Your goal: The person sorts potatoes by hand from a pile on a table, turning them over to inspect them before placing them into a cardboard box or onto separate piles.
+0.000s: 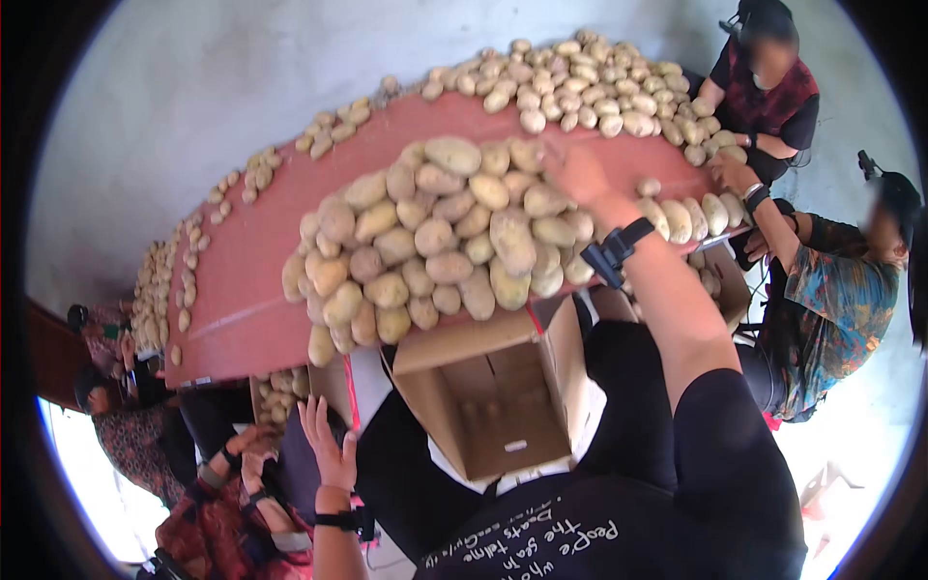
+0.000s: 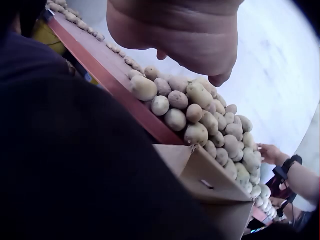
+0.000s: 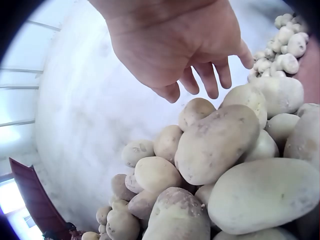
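A big heap of potatoes (image 1: 435, 237) lies at the near edge of the red table (image 1: 242, 309). My right hand (image 1: 580, 174) reaches over the heap's far right side; its fingers (image 3: 206, 80) hang loosely spread just above the top potatoes in the right wrist view, holding nothing. My left hand (image 1: 329, 449) is raised below the table edge, left of the cardboard box, fingers spread and palm bare. In the left wrist view that hand (image 2: 175, 35) shows above the heap. The open cardboard box (image 1: 556, 362) stands in front of my body, under the heap, with a few dim potatoes inside.
A larger potato pile (image 1: 580, 82) lies along the table's far side, and a row of potatoes (image 1: 696, 220) lines the right edge. Other people work at both ends, one in a patterned shirt (image 1: 841, 290) at right. Another box of potatoes (image 1: 280, 391) stands at left.
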Action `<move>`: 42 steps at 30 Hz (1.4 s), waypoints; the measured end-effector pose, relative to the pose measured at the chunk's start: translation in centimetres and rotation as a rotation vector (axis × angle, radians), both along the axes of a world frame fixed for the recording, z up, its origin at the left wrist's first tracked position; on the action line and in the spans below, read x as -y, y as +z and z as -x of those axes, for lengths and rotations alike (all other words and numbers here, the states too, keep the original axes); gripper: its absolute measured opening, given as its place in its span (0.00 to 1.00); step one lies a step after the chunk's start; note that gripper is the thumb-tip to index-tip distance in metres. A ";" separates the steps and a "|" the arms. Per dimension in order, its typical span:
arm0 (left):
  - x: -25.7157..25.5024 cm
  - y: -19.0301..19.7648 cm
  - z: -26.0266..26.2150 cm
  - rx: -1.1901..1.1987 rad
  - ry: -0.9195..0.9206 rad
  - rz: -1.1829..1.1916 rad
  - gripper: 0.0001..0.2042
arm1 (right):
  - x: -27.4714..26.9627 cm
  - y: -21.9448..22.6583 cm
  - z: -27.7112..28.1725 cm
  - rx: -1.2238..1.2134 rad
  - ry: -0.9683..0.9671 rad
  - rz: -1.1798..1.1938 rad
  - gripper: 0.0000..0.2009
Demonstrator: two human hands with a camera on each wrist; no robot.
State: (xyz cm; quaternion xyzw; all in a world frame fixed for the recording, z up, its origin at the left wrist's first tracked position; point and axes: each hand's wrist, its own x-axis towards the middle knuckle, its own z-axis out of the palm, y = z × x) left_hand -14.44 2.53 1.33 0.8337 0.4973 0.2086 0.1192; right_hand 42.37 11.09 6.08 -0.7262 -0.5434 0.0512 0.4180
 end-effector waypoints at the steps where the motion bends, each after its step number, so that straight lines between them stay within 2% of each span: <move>1: 1.0 -0.2 0.4 -0.037 -0.010 0.018 0.33 | 1.5 1.1 1.4 -0.016 -0.011 -0.020 0.15; 4: 2.5 -1.3 0.6 -0.009 -0.045 -0.064 0.35 | 7.2 4.1 7.7 0.010 0.197 -0.310 0.11; 5: 2.6 -1.8 0.8 -0.006 -0.063 -0.100 0.35 | 9.6 3.8 10.6 -0.026 0.261 -0.278 0.08; 6: 2.4 -2.0 0.8 0.008 -0.064 -0.122 0.35 | 11.2 2.0 12.5 -0.052 0.457 -0.271 0.07; 7: 2.1 -2.1 0.8 0.021 -0.065 -0.142 0.35 | 13.5 0.5 15.3 -0.087 0.505 -0.103 0.06; 8: 2.2 -2.3 1.0 0.032 -0.071 -0.157 0.36 | 14.5 -1.7 17.7 -0.072 0.670 -0.097 0.07; 10: 2.2 -2.3 0.9 0.018 -0.066 -0.143 0.36 | 17.1 -7.7 22.0 -0.191 0.829 0.362 0.09; 11: 1.9 -2.2 0.7 0.011 -0.070 -0.141 0.36 | 17.7 -11.7 23.8 -0.174 0.942 0.641 0.10; 12: 1.8 -2.3 0.6 0.004 -0.078 -0.130 0.36 | 17.8 -13.3 25.5 -0.093 0.978 0.937 0.11; 13: 1.7 -2.2 0.5 -0.010 -0.086 -0.130 0.35 | 17.9 -15.8 27.1 0.046 0.952 1.122 0.12; 14: 1.8 -2.3 0.4 -0.024 -0.097 -0.134 0.35 | 18.7 -22.6 28.8 0.201 0.946 1.206 0.14; 17: 1.8 -2.6 1.0 -0.023 -0.101 -0.129 0.34 | 17.9 -27.8 29.9 0.272 0.839 1.445 0.16; 19: 1.6 -2.7 1.5 -0.021 -0.082 -0.113 0.35 | 17.3 -29.1 29.9 0.365 0.717 1.462 0.15; 24: 0.6 -2.8 2.5 -0.019 -0.051 -0.087 0.35 | 17.4 -39.8 29.3 0.483 0.430 1.479 0.17; 35: -0.4 -3.6 3.7 0.028 0.022 -0.031 0.33 | 14.8 -41.8 28.6 0.382 0.489 1.544 0.17; 42: -0.3 -3.4 3.3 0.041 -0.029 -0.041 0.33 | 14.8 -40.6 27.9 0.295 0.575 1.597 0.18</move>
